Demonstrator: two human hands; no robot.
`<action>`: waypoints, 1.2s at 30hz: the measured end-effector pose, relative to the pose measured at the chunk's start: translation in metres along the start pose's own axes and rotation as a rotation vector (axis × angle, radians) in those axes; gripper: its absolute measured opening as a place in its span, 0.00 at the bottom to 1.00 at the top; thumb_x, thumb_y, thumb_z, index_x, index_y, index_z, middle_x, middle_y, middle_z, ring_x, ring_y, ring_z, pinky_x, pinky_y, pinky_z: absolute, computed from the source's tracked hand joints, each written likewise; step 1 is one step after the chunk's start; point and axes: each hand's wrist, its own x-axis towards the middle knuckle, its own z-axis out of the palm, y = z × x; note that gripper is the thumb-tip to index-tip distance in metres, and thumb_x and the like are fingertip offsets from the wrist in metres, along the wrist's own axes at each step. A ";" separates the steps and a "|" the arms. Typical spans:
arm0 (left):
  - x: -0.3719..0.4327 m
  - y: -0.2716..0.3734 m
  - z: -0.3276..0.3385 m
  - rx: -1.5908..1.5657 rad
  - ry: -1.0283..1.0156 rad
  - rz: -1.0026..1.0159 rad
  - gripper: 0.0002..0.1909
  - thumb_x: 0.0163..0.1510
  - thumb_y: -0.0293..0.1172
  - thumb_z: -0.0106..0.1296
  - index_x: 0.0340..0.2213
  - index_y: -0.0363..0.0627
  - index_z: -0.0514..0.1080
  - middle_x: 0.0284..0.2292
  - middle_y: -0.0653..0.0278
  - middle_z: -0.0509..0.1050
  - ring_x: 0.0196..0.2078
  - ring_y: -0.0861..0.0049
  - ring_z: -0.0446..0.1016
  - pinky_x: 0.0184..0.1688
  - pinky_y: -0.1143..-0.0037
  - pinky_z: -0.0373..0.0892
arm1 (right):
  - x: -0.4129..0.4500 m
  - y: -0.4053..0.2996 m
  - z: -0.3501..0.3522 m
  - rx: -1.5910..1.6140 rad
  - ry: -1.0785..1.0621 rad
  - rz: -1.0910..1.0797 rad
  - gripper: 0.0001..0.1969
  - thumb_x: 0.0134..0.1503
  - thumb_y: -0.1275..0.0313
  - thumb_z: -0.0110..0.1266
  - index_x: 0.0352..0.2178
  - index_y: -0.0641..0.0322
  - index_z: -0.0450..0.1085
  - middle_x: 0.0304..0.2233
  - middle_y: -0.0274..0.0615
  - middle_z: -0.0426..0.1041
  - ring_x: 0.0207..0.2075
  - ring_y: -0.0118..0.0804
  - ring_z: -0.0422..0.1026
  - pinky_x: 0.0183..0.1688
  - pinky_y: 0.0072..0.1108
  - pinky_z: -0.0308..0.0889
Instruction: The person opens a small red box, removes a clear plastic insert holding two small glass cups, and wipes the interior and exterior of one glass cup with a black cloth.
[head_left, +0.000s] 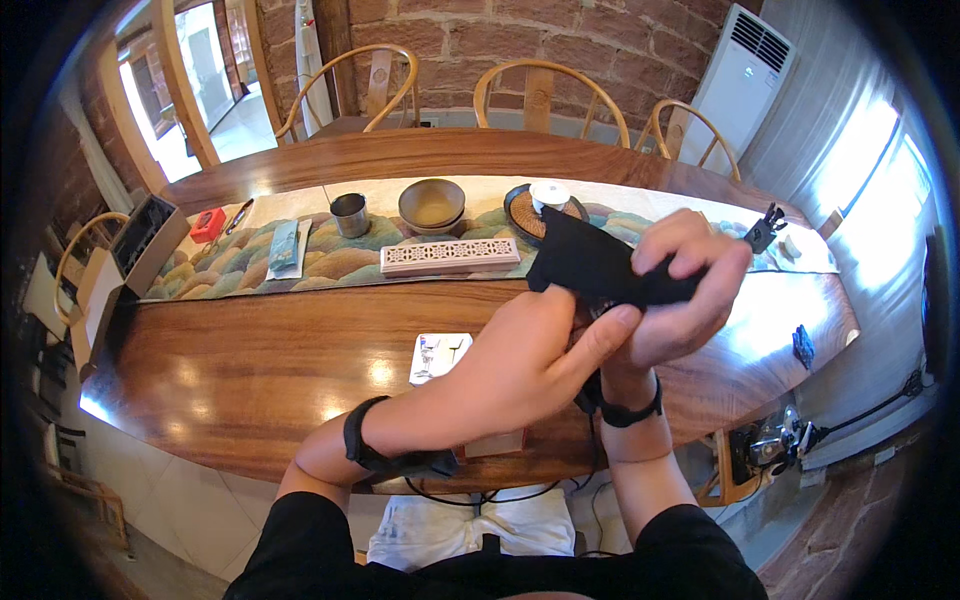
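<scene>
A black cloth pouch or piece of fabric (589, 259) is held up above the table, slanting down to the right. My right hand (694, 289) grips its right end, fingers curled over the top. Just below, my left hand (525, 360) is closed at the cloth's lower edge, its thumb pointing right. Something dark shows between the hands, but they mostly hide it. Each wrist wears a black band. A small white printed card or box (439, 356) lies on the table, partly behind my left forearm.
On the patterned runner (330, 262) stand a metal cup (350, 216), stacked bowls (431, 204), a pierced pale box (450, 256), a white lidded cup (550, 196) on a round tray and a red box (208, 225). An open carton (154, 244) is at left. Black cables hang near my lap.
</scene>
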 end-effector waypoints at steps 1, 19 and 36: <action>0.001 0.004 -0.005 -0.067 -0.086 -0.043 0.22 0.65 0.41 0.48 0.27 0.31 0.71 0.22 0.40 0.72 0.28 0.41 0.73 0.29 0.56 0.67 | 0.002 -0.002 0.002 0.019 0.083 0.117 0.23 0.72 0.59 0.31 0.22 0.57 0.57 0.16 0.39 0.62 0.19 0.28 0.58 0.25 0.20 0.55; 0.011 0.000 -0.025 -0.955 -0.392 -0.366 0.21 0.71 0.51 0.35 0.34 0.46 0.64 0.15 0.76 0.52 0.16 0.88 0.48 0.19 0.85 0.48 | 0.007 0.013 -0.026 -0.353 -0.246 -0.593 0.12 0.66 0.68 0.41 0.26 0.61 0.59 0.19 0.43 0.69 0.19 0.34 0.63 0.24 0.25 0.59; 0.028 -0.021 -0.022 0.381 0.284 0.501 0.28 0.45 0.28 0.71 0.48 0.44 0.72 0.30 0.65 0.74 0.20 0.84 0.68 0.22 0.81 0.65 | 0.028 0.024 -0.017 -0.123 -0.129 0.244 0.20 0.67 0.69 0.49 0.18 0.61 0.65 0.17 0.31 0.67 0.19 0.18 0.61 0.23 0.14 0.54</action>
